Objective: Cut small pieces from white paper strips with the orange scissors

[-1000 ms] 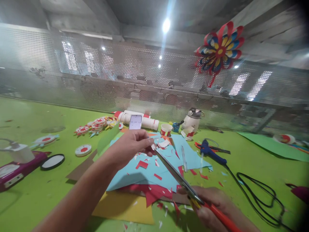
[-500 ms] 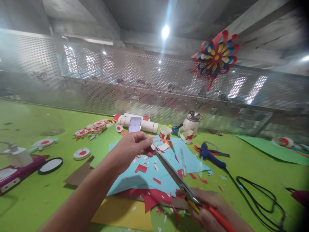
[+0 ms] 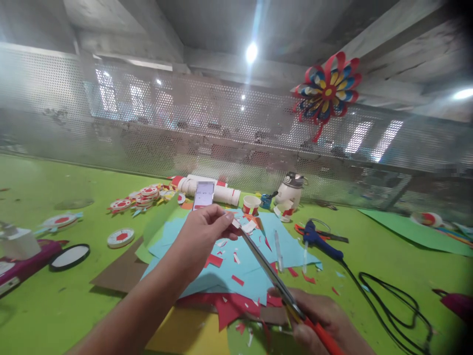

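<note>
Two hands: your left hand (image 3: 201,234) is raised over the paper pile, thumb and fingers pinched on a small white paper scrap (image 3: 235,223); your right hand (image 3: 318,315) is wrapped around the orange handles of the scissors (image 3: 273,276) near the bottom edge.
Change in view: the whole scene has slid a little lower and to the left against a second ago, so your head has moved, while both hands keep almost the same pose.
Change at the phone: the phone (image 3: 203,195) propped behind your left hand now shows a lighter screen with a red band low down.
Meaning: I judge the snip at the scrap is ongoing, not finished.
Blue sheet: the light blue paper (image 3: 251,276) lies flat on the green table (image 3: 55,305) beneath both hands, strewn with red and white cuttings.
Scissors: long steel blades, nearly shut, run from your right hand up to the scrap.
Scrap: tiny, white, held at the blade tips, just beside your left fingertips.
</note>
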`<state>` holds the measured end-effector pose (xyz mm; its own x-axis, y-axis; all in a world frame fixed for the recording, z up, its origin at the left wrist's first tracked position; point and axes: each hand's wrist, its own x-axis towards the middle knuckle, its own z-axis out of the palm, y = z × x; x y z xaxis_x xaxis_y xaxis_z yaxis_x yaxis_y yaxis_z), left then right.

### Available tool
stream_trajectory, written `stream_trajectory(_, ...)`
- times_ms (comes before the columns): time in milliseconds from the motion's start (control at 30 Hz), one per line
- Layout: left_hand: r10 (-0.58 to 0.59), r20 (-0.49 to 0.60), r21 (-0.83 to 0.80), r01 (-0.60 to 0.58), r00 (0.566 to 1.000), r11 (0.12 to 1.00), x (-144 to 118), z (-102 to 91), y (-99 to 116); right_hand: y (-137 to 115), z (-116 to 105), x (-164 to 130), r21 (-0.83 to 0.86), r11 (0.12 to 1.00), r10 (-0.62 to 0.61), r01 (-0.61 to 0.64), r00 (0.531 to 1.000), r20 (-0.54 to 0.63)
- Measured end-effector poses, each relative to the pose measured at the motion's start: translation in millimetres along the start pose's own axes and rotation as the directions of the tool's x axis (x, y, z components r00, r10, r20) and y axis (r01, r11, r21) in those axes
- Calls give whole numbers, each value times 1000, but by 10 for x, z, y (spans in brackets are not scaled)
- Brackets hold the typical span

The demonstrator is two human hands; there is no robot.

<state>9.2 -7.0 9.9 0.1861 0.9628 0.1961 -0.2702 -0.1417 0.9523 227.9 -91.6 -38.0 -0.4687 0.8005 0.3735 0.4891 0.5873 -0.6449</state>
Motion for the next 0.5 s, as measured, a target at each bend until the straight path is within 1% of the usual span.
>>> stream_trajectory(167, -17, -27, 1, 17, 999, 1000, -23, 31, 39, -28, 17, 18, -10, 1000, -5, 5, 1000, -14)
stream_trajectory(500, 15, -84, 37, -12, 996, 999, -40, 74, 23, -39, 52, 23, 21, 1000, -8, 9, 999, -49)
